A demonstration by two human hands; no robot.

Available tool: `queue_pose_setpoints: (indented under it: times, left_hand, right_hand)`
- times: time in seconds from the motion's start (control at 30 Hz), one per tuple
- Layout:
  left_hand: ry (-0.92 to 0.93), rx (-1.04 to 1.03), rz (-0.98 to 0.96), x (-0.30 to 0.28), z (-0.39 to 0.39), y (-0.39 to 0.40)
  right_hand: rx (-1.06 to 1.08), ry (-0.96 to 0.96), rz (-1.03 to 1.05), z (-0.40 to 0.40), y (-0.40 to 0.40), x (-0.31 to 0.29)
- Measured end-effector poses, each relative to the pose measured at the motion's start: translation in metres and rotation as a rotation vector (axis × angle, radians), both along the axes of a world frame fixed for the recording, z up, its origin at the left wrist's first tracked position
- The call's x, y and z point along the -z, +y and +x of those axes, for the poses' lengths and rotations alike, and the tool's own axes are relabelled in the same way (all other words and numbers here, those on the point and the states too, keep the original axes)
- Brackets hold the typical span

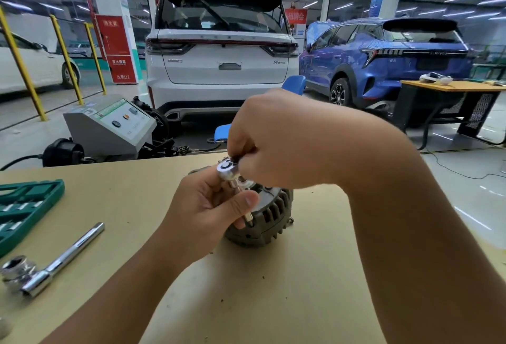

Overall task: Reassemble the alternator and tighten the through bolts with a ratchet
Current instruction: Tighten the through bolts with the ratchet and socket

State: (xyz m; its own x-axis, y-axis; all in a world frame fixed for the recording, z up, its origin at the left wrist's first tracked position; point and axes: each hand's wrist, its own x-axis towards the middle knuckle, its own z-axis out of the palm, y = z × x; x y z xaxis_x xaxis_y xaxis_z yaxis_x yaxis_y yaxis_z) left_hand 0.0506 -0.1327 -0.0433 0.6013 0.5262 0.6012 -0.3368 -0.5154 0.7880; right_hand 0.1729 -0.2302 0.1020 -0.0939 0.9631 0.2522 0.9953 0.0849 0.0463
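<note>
Near the tabletop's far edge, the alternator (262,215) sat under both hands. The left hand (208,212) pinched the socket beneath the ratchet (227,169); right hand (276,141) fingers curled round its handle. Keeping the socket square would prevent slipping.

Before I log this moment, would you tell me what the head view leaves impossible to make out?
- Ratchet handle: hidden inside the right hand; only its round head shows.
- Bolt being driven: covered by the left hand and the socket.
- Alternator near side and top: blocked by both hands.
- Green socket case: cut off by the left edge; socket sizes too small to read.
- Breaker bar markings: too blurred.
</note>
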Motion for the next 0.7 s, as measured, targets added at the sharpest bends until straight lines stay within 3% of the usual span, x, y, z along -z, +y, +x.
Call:
queue_pose_setpoints:
  times: [0.1,0.4,0.7]
  left_hand:
    - [-0.019,-0.052,-0.031,0.0,-0.001,0.002]
    - [0.026,0.025,-0.128,-0.005,-0.009,0.006]
    - [0.043,0.061,0.008,-0.001,0.0,-0.001]
  right_hand:
    - [0.026,-0.078,-0.013,-0.002,-0.001,-0.004]
    - [0.117,0.019,0.096,0.003,0.015,0.002]
    - [0.121,-0.122,0.038,-0.004,0.019,0.006]
